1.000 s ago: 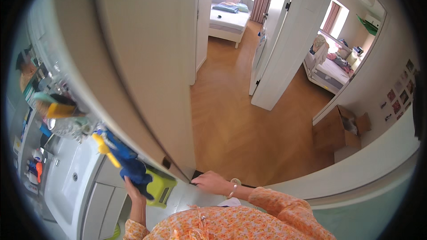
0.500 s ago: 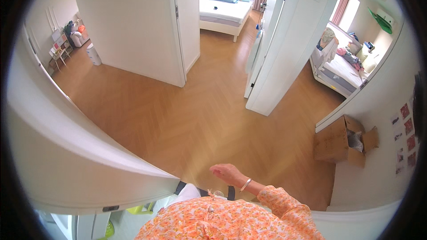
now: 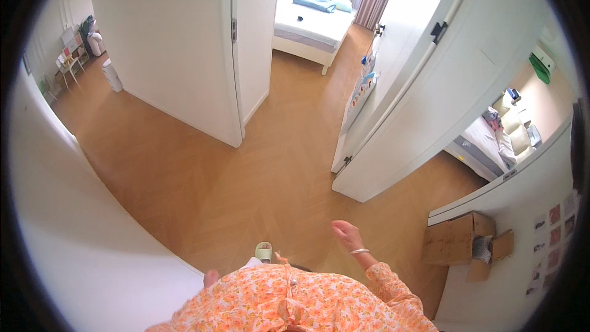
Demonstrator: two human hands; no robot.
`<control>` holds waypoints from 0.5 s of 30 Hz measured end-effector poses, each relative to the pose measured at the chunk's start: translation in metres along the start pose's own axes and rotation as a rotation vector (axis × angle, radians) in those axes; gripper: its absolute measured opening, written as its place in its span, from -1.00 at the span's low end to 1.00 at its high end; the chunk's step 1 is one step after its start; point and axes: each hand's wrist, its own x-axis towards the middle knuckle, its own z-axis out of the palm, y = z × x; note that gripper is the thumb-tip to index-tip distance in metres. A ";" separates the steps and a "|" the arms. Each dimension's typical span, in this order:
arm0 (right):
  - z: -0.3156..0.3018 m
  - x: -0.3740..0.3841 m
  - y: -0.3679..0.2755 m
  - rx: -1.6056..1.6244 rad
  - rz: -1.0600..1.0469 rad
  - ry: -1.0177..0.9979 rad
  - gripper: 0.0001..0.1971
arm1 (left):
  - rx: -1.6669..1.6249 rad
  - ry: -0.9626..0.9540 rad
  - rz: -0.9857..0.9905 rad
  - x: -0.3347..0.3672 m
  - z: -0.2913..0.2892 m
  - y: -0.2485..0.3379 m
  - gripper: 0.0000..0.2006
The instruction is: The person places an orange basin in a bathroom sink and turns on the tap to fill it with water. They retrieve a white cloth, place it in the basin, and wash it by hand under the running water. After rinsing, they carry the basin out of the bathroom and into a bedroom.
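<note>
My right hand [image 3: 348, 235] is held out in front of my body over the wood floor. It is empty, its fingers loosely bent, and a silver bangle [image 3: 359, 251] circles the wrist below the orange floral sleeve [image 3: 393, 289]. Only a small part of my left hand [image 3: 211, 278] shows beside my left hip; the white wall edge is next to it and its fingers are hidden. One foot in a pale green slipper [image 3: 263, 251] shows on the floor ahead of me. No object is touched by my right hand.
An open cardboard box [image 3: 458, 240] stands against the right wall. A white door [image 3: 399, 55] stands ajar ahead; a bed [image 3: 307, 31] lies beyond the doorway. Another bed [image 3: 485, 147] is in the right room. A white wall corner [image 3: 236, 86] juts out, with a white bin [image 3: 112, 76] farther left.
My body has moved forward, and the door and wall corner look closer. My right hand has swung to the right. Part of my left hand and the slippered foot have come into view.
</note>
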 end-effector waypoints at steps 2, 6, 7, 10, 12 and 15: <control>-0.017 0.004 0.035 0.030 0.184 0.058 -0.81 | -0.101 -0.013 0.062 0.048 0.018 0.083 -0.86; -0.007 -0.001 0.108 0.213 0.636 0.175 -0.82 | -0.253 0.050 0.123 0.123 0.054 0.292 -0.82; 0.007 -0.013 0.166 0.217 0.715 0.196 -0.81 | -0.311 0.054 0.181 0.153 0.070 0.329 -0.83; 0.025 0.002 0.242 0.143 0.669 0.163 -0.81 | -0.363 0.029 0.239 0.217 0.108 0.412 -0.83; 0.029 0.043 0.255 0.070 0.626 0.123 -0.81 | -0.356 0.001 0.251 0.252 0.120 0.444 -0.83; 0.013 0.193 0.201 0.012 0.624 0.066 -0.79 | -0.294 0.035 0.251 0.288 0.125 0.449 -0.83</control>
